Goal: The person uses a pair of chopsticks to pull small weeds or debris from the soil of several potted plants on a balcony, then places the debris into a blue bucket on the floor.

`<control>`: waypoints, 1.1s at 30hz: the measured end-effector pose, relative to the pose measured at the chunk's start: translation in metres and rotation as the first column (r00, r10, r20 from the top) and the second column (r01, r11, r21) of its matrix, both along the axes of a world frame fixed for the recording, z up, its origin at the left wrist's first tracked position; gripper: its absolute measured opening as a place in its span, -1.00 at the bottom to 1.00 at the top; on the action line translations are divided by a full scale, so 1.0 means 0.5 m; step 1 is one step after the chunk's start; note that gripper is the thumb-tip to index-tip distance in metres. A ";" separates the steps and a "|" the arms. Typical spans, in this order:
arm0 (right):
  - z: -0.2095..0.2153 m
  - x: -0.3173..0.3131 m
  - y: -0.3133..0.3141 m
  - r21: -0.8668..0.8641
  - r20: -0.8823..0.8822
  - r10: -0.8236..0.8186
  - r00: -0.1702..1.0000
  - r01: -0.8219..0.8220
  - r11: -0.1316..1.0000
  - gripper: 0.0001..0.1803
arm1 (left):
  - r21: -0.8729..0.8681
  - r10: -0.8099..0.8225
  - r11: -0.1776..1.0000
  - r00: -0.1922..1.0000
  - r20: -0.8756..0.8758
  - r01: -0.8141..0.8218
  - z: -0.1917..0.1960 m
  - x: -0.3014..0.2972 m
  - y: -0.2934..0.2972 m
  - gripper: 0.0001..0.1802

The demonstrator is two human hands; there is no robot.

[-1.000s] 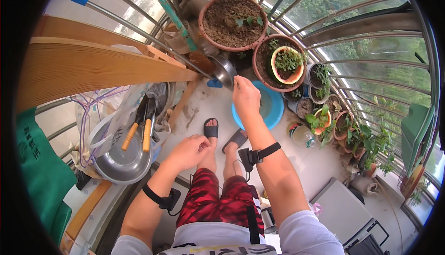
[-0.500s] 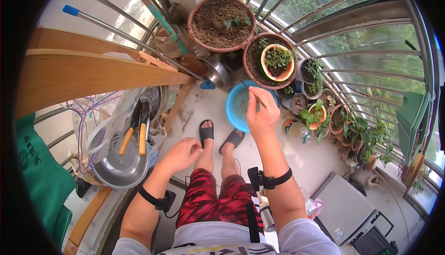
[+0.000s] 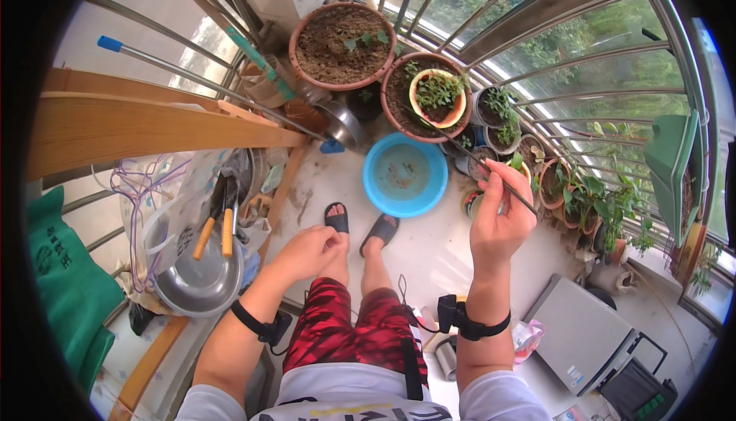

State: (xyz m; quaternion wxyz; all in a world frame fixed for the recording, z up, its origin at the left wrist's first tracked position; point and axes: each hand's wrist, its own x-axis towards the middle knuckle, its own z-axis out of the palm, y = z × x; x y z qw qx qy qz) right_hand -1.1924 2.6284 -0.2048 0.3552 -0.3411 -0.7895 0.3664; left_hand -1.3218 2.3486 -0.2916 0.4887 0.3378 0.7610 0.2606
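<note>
My right hand [image 3: 500,218] is raised on the right with its fingers pinched on a thin dark stick [image 3: 527,203]. The stick slants up and left, its far part passing over the small pots. Close to my legs, my left hand [image 3: 313,250] is closed with curled fingers; whatever it may hold is hidden. Between the hands and farther off, a blue basin [image 3: 438,180] on the floor holds cloudy water. Just behind it is a large brown pot [image 3: 398,107] of soil, with a yellow-rimmed pot [image 3: 458,111] of seedlings resting in it.
Another round soil pot [image 3: 337,45] stands farther back. Potted plants [image 3: 602,195] line the barred window at right. A grey case [image 3: 579,337] lies on the floor at lower right. At left, a wooden beam [image 3: 153,124] juts in above a metal bowl [image 3: 203,287] and wooden-handled tools [image 3: 204,239].
My right hand has moved right and slightly toward me with the stick, away from the basin's edge. My left hand stays closed in nearly the same place. The view has shifted a little.
</note>
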 end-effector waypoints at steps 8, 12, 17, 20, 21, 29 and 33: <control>-0.121 -0.061 -0.016 0.223 0.101 0.096 0.990 -0.117 0.968 -0.79 | -0.008 -0.034 0.999 0.999 -0.020 0.034 0.006 0.020 0.013 -0.78; -0.162 -0.066 -0.031 0.205 0.097 0.118 0.988 -0.136 0.969 -0.77 | 0.005 -0.003 1.000 1.000 -0.014 0.003 0.008 0.017 0.005 -0.77; -0.157 -0.055 -0.038 0.219 0.103 0.097 0.990 -0.117 0.969 -0.78 | -0.034 0.006 0.999 1.000 0.010 -0.005 0.004 0.011 -0.008 -0.77; -0.157 -0.062 -0.042 0.206 0.124 0.118 0.985 -0.142 0.968 -0.77 | -0.044 0.025 0.999 0.999 0.027 -0.023 0.002 0.011 -0.011 -0.75; -0.159 -0.064 -0.044 0.190 0.129 0.129 0.983 -0.152 0.970 -0.76 | -0.027 0.011 1.000 1.000 0.012 -0.011 0.002 0.011 -0.011 -0.76; -0.195 -0.077 -0.049 0.194 0.119 0.126 0.985 -0.148 0.970 -0.76 | -0.026 -0.005 1.000 1.000 -0.003 0.005 -0.004 0.002 -0.010 -0.77; -0.234 -0.151 -0.028 0.161 0.101 0.139 0.985 -0.154 0.975 -0.81 | -0.037 -0.007 0.999 1.000 0.009 0.007 -0.005 0.004 -0.010 -0.77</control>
